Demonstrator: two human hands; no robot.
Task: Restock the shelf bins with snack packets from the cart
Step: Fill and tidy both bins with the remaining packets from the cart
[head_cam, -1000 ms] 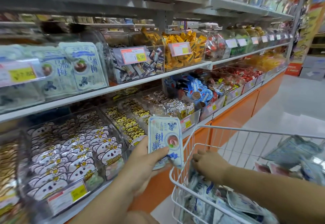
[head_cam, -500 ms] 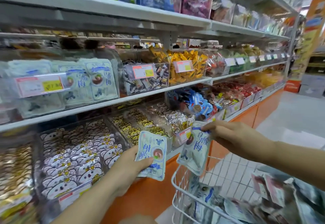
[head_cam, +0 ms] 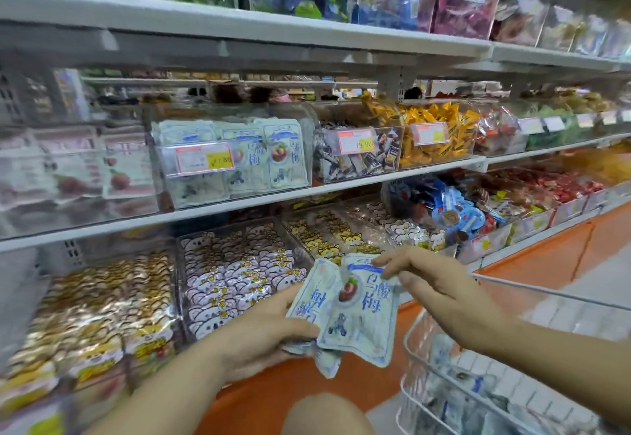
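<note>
My left hand (head_cam: 263, 335) grips pale blue snack packets (head_cam: 307, 301) by their lower edge in front of the bottom shelf. My right hand (head_cam: 440, 291) pinches the top of another pale blue packet (head_cam: 362, 315) and lays it over the ones in my left hand. A clear shelf bin (head_cam: 235, 158) on the middle shelf holds matching blue packets behind a red and yellow price tag. The white wire cart (head_cam: 426, 363) stands at the lower right with more packets inside.
Clear bins of other snacks fill the shelves: gold packets (head_cam: 88, 315), white cartoon packets (head_cam: 239, 277), dark candies (head_cam: 362, 158) and yellow candies (head_cam: 440, 134). An orange base panel (head_cam: 532, 260) runs under the bottom shelf. Pale floor lies to the right. My knee (head_cam: 324, 414) shows at the bottom.
My right hand lifted a packet out of the cart and brought it left onto the packet in my left hand. The view has tilted up toward the shelves.
</note>
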